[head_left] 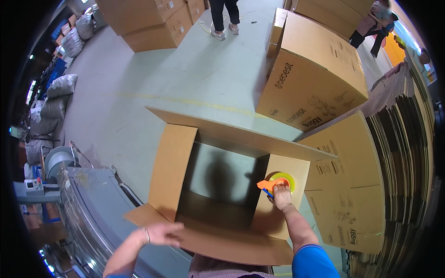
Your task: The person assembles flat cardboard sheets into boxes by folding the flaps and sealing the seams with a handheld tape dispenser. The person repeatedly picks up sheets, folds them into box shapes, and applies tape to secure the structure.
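Note:
A cardboard box (175,167) stands in front of me with its top flaps folded outward. A pale grey surface with a dark shadow on it shows down inside the box. My right hand (282,198) is closed on a tape dispenser (266,185), orange with a blue part and a yellowish tape roll, over the right flap (296,167). Whether the dispenser touches that flap I cannot tell. My left hand (163,233), fingers spread and holding nothing, is at the left end of the near flap (236,245).
Flattened cartons (401,134) stand stacked at right, beside a leaning printed cardboard panel (347,185). A big closed carton (315,74) sits ahead on the right. To my left is a grey metal machine (92,199). Two people (225,16) (371,23) are farther off.

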